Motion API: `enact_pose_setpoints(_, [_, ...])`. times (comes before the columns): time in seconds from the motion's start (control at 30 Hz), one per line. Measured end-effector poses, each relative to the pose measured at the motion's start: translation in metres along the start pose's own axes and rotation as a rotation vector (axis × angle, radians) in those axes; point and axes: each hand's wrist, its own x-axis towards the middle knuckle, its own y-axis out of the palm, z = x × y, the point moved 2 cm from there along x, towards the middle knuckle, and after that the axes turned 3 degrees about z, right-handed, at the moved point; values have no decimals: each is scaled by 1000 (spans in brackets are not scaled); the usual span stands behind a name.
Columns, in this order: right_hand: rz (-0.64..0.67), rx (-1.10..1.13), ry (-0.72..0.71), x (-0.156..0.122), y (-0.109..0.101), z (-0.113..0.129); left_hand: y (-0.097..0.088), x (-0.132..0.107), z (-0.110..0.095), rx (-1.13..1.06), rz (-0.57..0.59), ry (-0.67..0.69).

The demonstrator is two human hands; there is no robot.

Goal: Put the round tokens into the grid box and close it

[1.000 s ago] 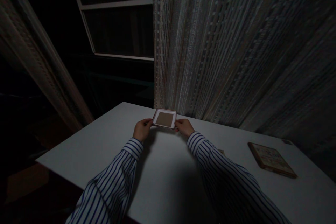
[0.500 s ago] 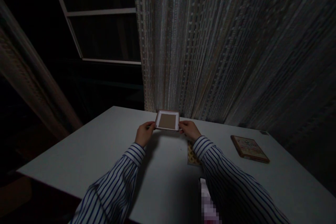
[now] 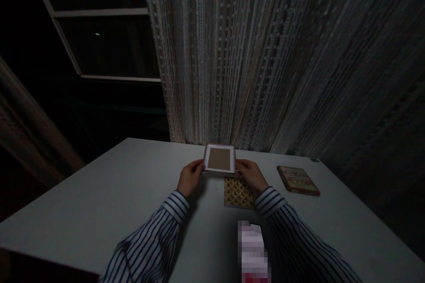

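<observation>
A small square frame [image 3: 219, 158], white-bordered with a brown centre, is lifted a little above the white table [image 3: 99, 212] near its far edge. My left hand [image 3: 190, 177] pinches its left side and my right hand [image 3: 251, 175] grips its right side, fingers closed on the rim. Both arms wear striped sleeves. Just below my right hand a patterned yellow square tile [image 3: 237, 192] lies flat on the table.
A brown-framed picture board [image 3: 298, 180] lies flat at the right of the table. A beaded string curtain [image 3: 265, 53] hangs right behind the far edge. A dark window [image 3: 99, 40] is at the back left. The room is dim.
My view has turned left and tilted down, so the yellow patterned tile under my right hand has come into sight. Both hands still grip the frame at the same spot.
</observation>
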Motion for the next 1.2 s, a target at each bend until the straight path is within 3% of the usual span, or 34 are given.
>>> enact_pose_setpoints(0.23, [-62,45,31,-16,-24,-24,30,-10,7,-89,74,0])
enact_pose_setpoints(0.4, [-87,34,14,-29,-33,-24,42,-15,7,-146,99,-14])
enact_pose_setpoints(0.6, [-113,15,21,-39,-39,-27,54,-18,16,-259,95,-90])
enact_pose_setpoints(0.93, [-103,55,-54,-40,-39,-65,65,-20,39,-294,62,-91])
enact_pose_setpoints(1.2, [-118,21,-40,-43,-39,-68,68,-22,44,-284,52,-83])
